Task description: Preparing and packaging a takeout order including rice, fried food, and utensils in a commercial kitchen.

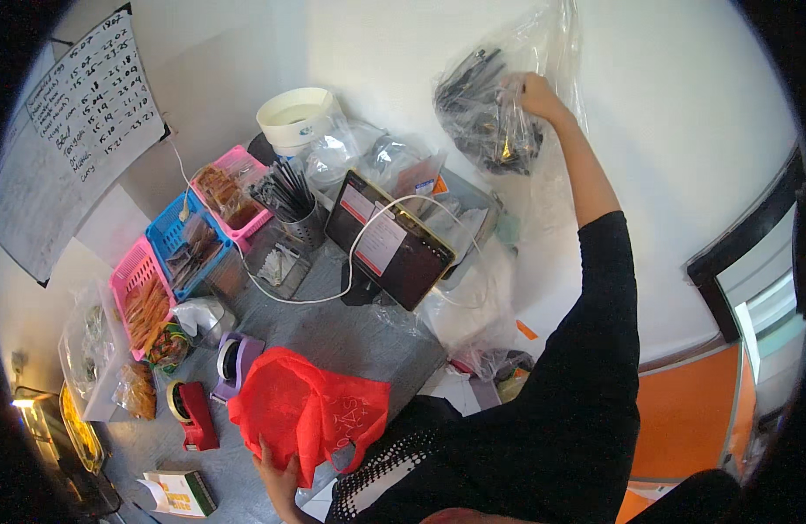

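My left hand (277,473) holds the lower edge of a red fabric bag (278,393) with printed writing, which lies on the grey table's near edge with its mouth spread. At the upper right, my right arm reaches to a clear plastic bag (557,39) against the wall. My right hand (530,97) is at the opening of this bag, its fingertips partly hidden by the film. Black plastic-looking utensils (471,78) show through the bag beside my fingers. Left of the red bag stand a purple tape dispenser (245,360) and a red tape dispenser (196,419).
A tablet (390,239) with a white cable stands mid-table. Behind are a metal cup (304,229) of black straws, pink (249,239) and blue (157,229) baskets with packets, and a white round tub (294,124). A small carton (183,491) lies at the near left. A whiteboard (55,183) hangs left.
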Demonstrator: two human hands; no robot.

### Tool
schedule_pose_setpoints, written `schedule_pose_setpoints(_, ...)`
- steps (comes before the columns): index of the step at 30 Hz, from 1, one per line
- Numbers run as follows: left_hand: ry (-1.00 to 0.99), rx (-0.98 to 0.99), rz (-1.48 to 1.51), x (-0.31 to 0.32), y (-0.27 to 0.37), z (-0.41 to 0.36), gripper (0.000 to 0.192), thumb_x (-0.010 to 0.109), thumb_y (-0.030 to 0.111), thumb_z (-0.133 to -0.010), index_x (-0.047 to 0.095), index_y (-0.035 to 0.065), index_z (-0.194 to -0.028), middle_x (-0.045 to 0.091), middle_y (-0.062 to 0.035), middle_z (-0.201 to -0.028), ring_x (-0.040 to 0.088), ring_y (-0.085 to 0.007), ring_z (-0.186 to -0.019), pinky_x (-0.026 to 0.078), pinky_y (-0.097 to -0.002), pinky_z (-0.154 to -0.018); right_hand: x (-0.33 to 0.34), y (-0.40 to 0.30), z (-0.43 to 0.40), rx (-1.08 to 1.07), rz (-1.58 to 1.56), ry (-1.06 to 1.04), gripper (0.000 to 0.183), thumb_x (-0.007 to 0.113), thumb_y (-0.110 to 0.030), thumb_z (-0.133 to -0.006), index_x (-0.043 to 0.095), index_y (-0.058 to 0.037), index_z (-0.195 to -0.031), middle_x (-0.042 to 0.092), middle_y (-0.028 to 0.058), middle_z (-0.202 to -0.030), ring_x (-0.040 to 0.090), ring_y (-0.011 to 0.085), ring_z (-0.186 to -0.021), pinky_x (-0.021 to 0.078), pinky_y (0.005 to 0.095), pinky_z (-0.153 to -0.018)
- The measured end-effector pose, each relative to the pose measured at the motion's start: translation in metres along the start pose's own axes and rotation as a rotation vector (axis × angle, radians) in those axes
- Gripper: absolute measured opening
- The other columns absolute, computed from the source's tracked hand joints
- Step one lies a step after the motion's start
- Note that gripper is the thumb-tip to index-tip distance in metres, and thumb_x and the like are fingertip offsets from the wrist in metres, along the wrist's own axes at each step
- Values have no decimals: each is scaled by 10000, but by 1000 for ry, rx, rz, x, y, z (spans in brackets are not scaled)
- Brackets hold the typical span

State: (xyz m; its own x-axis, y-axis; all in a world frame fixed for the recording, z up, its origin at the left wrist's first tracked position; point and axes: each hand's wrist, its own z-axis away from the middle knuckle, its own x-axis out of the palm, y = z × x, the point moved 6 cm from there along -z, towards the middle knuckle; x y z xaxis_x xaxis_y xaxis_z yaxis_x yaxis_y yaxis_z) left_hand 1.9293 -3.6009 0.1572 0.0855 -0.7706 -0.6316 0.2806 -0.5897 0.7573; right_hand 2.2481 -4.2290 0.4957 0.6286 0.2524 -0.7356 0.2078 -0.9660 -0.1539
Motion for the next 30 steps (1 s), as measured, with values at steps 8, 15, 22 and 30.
schedule_pose_setpoints(8,20,-32,-26,-8,9,11,791,667,79,-555,311,90,-1261,320,-243,-1135,359,-371,-1083,301,-369,-915,-39,1,5,281,-37,169,256,634,-241,-683,511,-19,-645,532,114,-699,522,204,-682,426,312,-658)
schedule_pose_setpoints(15,52,57,-58,-23,43,16,922,696,88,-526,190,63,-1297,287,-260,-1144,340,-388,-1092,309,-386,-910,-115,-17,17,231,-222,148,232,491,-147,-817,417,-26,-1000,603,81,-818,579,164,-762,438,267,-706)
schedule_pose_setpoints(22,61,55,-82,-41,10,24,960,702,102,-527,143,66,-1307,244,-275,-1176,317,-412,-1103,292,-396,-923,-102,-14,12,308,-138,-2,196,652,-109,-689,513,-46,-812,534,35,-620,526,95,-563,417,214,-511)
schedule_pose_setpoints(30,131,114,45,-63,-9,28,968,727,167,-512,165,-6,-1281,275,-298,-1199,277,-427,-1126,255,-420,-944,-152,-90,56,190,228,880,358,708,-269,-628,555,-86,-895,613,55,-778,562,141,-665,441,271,-651)
